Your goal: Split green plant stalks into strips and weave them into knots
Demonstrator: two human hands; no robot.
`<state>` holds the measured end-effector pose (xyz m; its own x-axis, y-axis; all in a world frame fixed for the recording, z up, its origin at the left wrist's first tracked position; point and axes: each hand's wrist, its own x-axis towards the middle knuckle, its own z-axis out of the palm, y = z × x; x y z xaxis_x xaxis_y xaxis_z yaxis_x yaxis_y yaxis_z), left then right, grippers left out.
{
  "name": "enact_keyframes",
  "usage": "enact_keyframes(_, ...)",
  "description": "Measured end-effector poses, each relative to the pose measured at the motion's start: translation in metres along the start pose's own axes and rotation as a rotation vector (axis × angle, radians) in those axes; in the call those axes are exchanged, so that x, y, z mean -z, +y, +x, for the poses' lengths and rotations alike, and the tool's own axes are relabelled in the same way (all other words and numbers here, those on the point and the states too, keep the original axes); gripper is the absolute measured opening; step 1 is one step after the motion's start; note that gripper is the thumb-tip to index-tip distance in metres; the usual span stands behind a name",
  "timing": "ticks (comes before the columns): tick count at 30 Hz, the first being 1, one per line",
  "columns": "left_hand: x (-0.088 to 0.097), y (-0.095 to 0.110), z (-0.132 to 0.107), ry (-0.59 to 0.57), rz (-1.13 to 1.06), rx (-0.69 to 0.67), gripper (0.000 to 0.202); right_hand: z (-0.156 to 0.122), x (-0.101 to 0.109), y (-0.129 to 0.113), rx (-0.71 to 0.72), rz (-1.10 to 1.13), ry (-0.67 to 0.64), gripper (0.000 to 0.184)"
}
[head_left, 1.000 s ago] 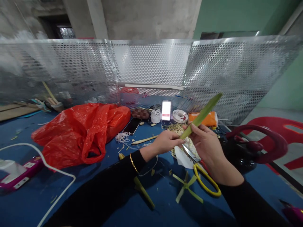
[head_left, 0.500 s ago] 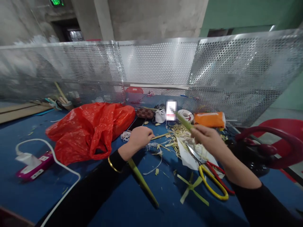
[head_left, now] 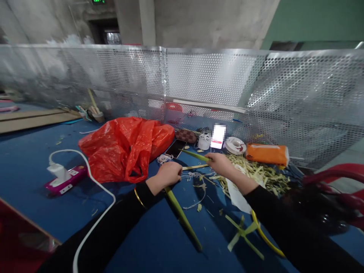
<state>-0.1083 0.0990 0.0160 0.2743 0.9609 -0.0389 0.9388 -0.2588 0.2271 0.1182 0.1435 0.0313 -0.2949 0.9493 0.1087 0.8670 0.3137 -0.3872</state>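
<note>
My right hand (head_left: pixel 223 163) pinches a green leaf strip (head_left: pixel 196 154), whose pointed end reaches left over the table. My left hand (head_left: pixel 170 174) is closed, knuckles up, just left of it; what its fingers hold is hidden. From under this hand a long green leaf piece (head_left: pixel 183 216) slants towards me on the blue table. A thin straw-coloured strip (head_left: pixel 195 167) lies between the hands, beside its fingertips. A cross of green leaf strips (head_left: pixel 241 233) lies nearer me. My right sleeve mostly covers the scissors, leaving a yellow handle (head_left: pixel 264 238) showing.
A red plastic bag (head_left: pixel 122 148) lies left, near a purple power strip (head_left: pixel 66 180) with a white cable. Leaf scraps (head_left: pixel 258 170) are heaped right, before an orange packet (head_left: pixel 267 153) and tape roll (head_left: pixel 235 145). A lit phone (head_left: pixel 218 136) stands behind; a dark kettle (head_left: pixel 321 208) stands far right.
My right hand has come left and lower, bringing the leaf strip close to my left hand. My right forearm now covers most of the scissors. The view has turned slightly left.
</note>
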Motion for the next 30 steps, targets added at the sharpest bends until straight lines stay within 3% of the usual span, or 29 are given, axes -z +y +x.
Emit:
enact_keyframes(6, -0.003, -0.003, 0.001, -0.039, -0.100, -0.001, 0.007, 0.032, -0.015, 0.005, -0.052, -0.064, 0.039, 0.026)
enact_keyframes(11, -0.004, -0.006, 0.001, -0.026, -0.247, -0.001, 0.009, 0.036, -0.017, 0.007, -0.044, -0.029, 0.063, 0.027)
enact_keyframes(15, -0.001, -0.008, 0.001, -0.019, -0.465, -0.024, 0.008, 0.017, -0.020, -0.008, 0.036, 0.107, 0.042, 0.023)
enact_keyframes(21, 0.017, 0.004, -0.005, -0.030, -0.765, -0.066, 0.010, -0.023, -0.032, -0.035, 0.177, 0.478, -0.147, 0.024)
enact_keyframes(25, 0.025, 0.010, -0.010, -0.064, -0.960, -0.074, 0.015, -0.035, -0.029, -0.044, 0.141, 0.648, -0.117, 0.018)
enact_keyframes(30, 0.025, 0.000, -0.006, -0.044, -1.072, -0.048, 0.018, -0.046, -0.014, -0.042, 0.083, 0.775, -0.091, 0.021)
